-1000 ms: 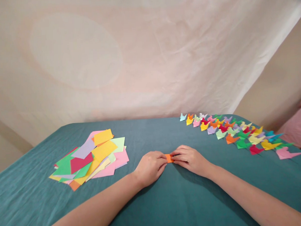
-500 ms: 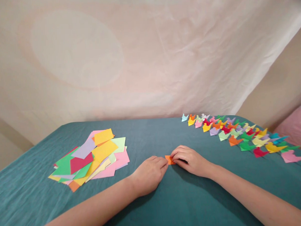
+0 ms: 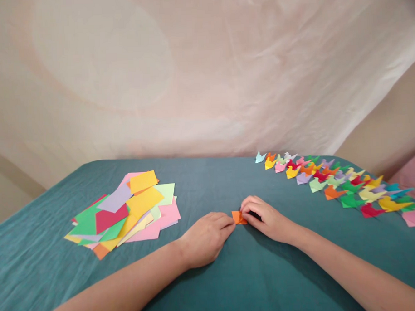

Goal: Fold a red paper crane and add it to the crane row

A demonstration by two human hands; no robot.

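A small folded piece of orange origami paper (image 3: 238, 217) lies on the cloth between my two hands. My left hand (image 3: 206, 238) rests palm down, its fingers together and their tips on the paper's left edge. On the opposite side, my right hand (image 3: 264, 218) has thumb and index finger closed at the paper's right part. Those fingers hide part of the paper, so its full shape does not show.
A loose pile of coloured paper sheets (image 3: 144, 204) lies to the left. Rows of small folded paper birds (image 3: 334, 192) stand along the right. Beneath everything is a dark green tablecloth (image 3: 208, 182), with a pale hanging cloth (image 3: 205, 83) behind.
The view has shifted slightly, moving the birds right and up. My right hand's fingers are more bent and arched over the orange paper. My left hand stays at its left edge.
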